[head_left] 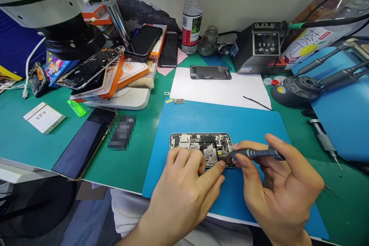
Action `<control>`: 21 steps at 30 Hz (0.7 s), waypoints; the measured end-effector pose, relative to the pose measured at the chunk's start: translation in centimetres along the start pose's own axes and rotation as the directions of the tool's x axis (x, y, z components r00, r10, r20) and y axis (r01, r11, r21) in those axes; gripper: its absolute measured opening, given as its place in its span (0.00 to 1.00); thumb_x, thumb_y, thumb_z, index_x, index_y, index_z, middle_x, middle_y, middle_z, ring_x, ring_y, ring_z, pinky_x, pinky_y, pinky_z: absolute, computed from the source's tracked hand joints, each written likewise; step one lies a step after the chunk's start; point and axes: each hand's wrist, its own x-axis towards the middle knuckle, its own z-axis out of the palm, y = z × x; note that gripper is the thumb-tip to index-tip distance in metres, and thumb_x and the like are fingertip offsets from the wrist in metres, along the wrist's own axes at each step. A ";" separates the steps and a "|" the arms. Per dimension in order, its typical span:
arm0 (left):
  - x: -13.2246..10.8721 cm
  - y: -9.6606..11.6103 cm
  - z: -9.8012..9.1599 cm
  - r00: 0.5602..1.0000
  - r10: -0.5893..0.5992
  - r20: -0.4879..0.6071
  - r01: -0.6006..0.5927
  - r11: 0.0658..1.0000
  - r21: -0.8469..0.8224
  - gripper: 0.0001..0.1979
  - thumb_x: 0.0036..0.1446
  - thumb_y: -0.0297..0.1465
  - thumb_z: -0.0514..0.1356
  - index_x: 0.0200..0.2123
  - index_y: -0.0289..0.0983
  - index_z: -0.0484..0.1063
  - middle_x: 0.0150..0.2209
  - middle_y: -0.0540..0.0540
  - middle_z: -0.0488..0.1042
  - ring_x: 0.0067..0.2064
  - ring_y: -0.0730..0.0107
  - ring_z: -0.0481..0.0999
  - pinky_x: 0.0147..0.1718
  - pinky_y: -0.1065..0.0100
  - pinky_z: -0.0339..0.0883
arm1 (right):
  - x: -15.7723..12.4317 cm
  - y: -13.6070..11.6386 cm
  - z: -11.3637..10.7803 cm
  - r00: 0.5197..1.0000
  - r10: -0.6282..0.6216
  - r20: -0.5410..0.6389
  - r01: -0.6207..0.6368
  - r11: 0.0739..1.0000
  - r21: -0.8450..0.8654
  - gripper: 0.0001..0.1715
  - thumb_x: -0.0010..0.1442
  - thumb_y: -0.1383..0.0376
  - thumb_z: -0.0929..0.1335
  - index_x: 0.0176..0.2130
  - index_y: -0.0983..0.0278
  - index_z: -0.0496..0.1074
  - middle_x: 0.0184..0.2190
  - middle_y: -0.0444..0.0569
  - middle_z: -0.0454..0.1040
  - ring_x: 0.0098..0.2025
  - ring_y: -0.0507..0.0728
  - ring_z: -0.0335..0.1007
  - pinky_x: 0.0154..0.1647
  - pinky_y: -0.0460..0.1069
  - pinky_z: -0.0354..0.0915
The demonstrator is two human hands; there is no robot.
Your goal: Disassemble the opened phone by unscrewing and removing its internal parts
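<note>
An opened phone (pixel 206 139) lies on the blue mat (pixel 248 119), with its circuit board and inner parts bare. My left hand (pixel 187 188) rests over its near edge, fingers curled on the frame and the index fingertip pressing near the lower right corner. In my right hand (pixel 279 188) is a dark grey screwdriver (pixel 253 153), held between thumb and fingers, its front end at the phone's right side. The screwdriver's tip is too small to make out. A detached phone screen (pixel 210 72) lies on the white paper (pixel 187 86) behind the mat.
A microscope (pixel 72 15) overhangs stacked phones and boxes at the left. A large dark phone (pixel 83 142) lies left of the mat. Behind stand a bottle (pixel 192 19), a glass jar (pixel 209 42) and a black device (pixel 256 50). A screwdriver holder (pixel 296 90) stands right.
</note>
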 end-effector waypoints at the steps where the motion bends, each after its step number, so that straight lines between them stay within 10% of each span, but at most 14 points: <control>1: 0.0 0.0 0.0 1.000 -0.001 -0.001 0.001 1.000 0.003 0.14 0.80 0.35 0.59 0.61 0.42 0.81 0.39 0.47 0.71 0.42 0.61 0.67 0.44 0.58 0.56 | 0.0 0.0 0.0 1.000 0.002 0.002 -0.002 1.000 0.003 0.36 0.66 0.73 0.76 0.67 0.54 0.70 0.43 0.47 0.84 0.42 0.58 0.86 0.41 0.53 0.86; 10: 0.0 0.0 0.0 1.000 0.012 -0.005 -0.012 1.000 0.014 0.14 0.80 0.35 0.59 0.61 0.42 0.81 0.39 0.48 0.70 0.42 0.61 0.66 0.43 0.58 0.54 | -0.5 0.4 -0.1 0.999 0.041 0.015 -0.041 0.998 -0.038 0.36 0.66 0.71 0.77 0.68 0.52 0.71 0.46 0.49 0.84 0.44 0.59 0.86 0.41 0.54 0.85; 17: 0.1 0.1 -0.1 0.999 0.027 -0.034 -0.026 0.999 0.035 0.14 0.78 0.34 0.61 0.60 0.41 0.82 0.38 0.47 0.72 0.41 0.61 0.68 0.42 0.58 0.56 | -0.4 0.5 -0.6 0.958 -0.265 0.112 0.284 0.929 -0.238 0.47 0.69 0.75 0.73 0.78 0.51 0.62 0.61 0.52 0.83 0.53 0.63 0.85 0.49 0.59 0.81; 21: 0.0 0.0 -0.2 0.989 0.100 -0.111 -0.098 0.995 0.022 0.12 0.75 0.32 0.64 0.56 0.39 0.83 0.34 0.48 0.73 0.37 0.62 0.68 0.39 0.58 0.57 | -0.1 0.3 -1.1 0.943 -0.323 0.083 0.331 0.874 -0.355 0.47 0.66 0.78 0.74 0.75 0.51 0.67 0.53 0.50 0.86 0.49 0.64 0.84 0.51 0.61 0.78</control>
